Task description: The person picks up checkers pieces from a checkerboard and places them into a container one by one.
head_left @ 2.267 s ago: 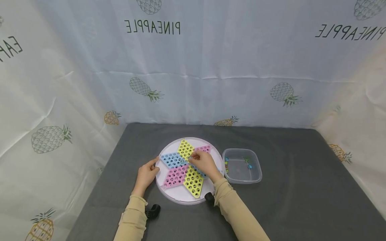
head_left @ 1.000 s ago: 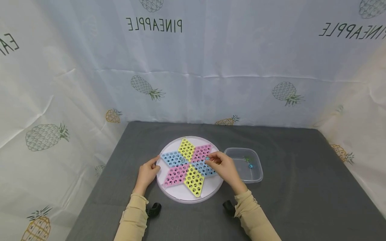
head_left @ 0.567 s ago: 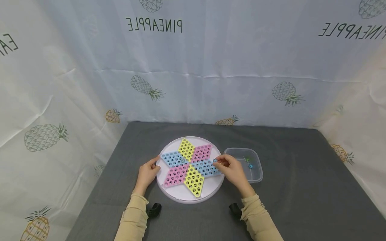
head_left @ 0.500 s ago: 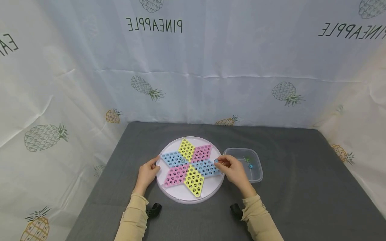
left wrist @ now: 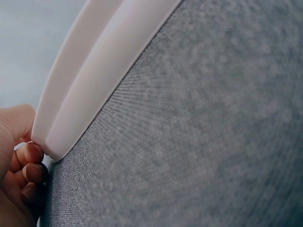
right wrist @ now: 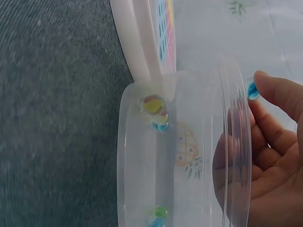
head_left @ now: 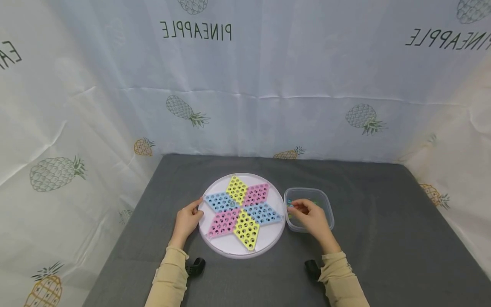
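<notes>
A right hand pinches a blue marble between thumb and fingertip, just over the rim of a clear plastic tub beside a round game board. The left hand grips the board's left edge, on a grey table.

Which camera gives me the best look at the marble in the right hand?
The right wrist view: the blue marble shows large at the tips of the right hand, above the clear tub. In the head view it is only a tiny blue speck. The left wrist view does not show it.
</notes>
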`<act>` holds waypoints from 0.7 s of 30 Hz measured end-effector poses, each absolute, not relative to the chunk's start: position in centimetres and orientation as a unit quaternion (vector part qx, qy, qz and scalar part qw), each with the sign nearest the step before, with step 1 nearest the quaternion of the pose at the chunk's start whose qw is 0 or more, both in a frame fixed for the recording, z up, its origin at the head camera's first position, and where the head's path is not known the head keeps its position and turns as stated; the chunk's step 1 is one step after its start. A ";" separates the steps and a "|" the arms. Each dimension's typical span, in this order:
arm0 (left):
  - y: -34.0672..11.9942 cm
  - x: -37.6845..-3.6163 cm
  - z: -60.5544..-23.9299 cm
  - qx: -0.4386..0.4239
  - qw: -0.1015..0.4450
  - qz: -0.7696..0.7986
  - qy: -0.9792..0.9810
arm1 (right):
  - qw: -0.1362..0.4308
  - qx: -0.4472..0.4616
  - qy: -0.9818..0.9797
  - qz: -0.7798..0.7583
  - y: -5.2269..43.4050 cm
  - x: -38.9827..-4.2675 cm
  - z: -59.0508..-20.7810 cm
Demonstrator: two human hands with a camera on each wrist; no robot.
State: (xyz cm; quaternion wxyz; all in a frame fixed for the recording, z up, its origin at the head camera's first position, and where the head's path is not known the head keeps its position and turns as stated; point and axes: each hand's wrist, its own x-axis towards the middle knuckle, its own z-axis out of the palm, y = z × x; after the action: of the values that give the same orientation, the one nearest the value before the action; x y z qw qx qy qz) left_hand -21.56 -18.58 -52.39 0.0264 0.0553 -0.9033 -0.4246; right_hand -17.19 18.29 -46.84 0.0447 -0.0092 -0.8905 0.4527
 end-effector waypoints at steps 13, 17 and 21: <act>-18.7 -21.4 -52.2 0.050 0.032 -0.422 -0.905 | 0.020 0.008 -0.909 0.417 20.4 -16.7 -46.9; -18.6 -21.4 -52.1 0.050 0.034 -0.423 -0.904 | 0.015 0.020 -0.914 0.404 20.7 -16.7 -47.0; -18.6 -21.4 -52.3 0.053 0.032 -0.422 -0.904 | 0.006 0.032 -0.921 0.389 20.8 -16.7 -46.9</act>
State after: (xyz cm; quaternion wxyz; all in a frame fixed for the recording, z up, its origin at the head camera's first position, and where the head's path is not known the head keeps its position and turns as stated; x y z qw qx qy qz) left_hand -21.39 -18.58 -52.29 0.0324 0.0535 -0.9042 -0.4225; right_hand -16.74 20.80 -46.94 0.0058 0.0319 -0.9206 0.3891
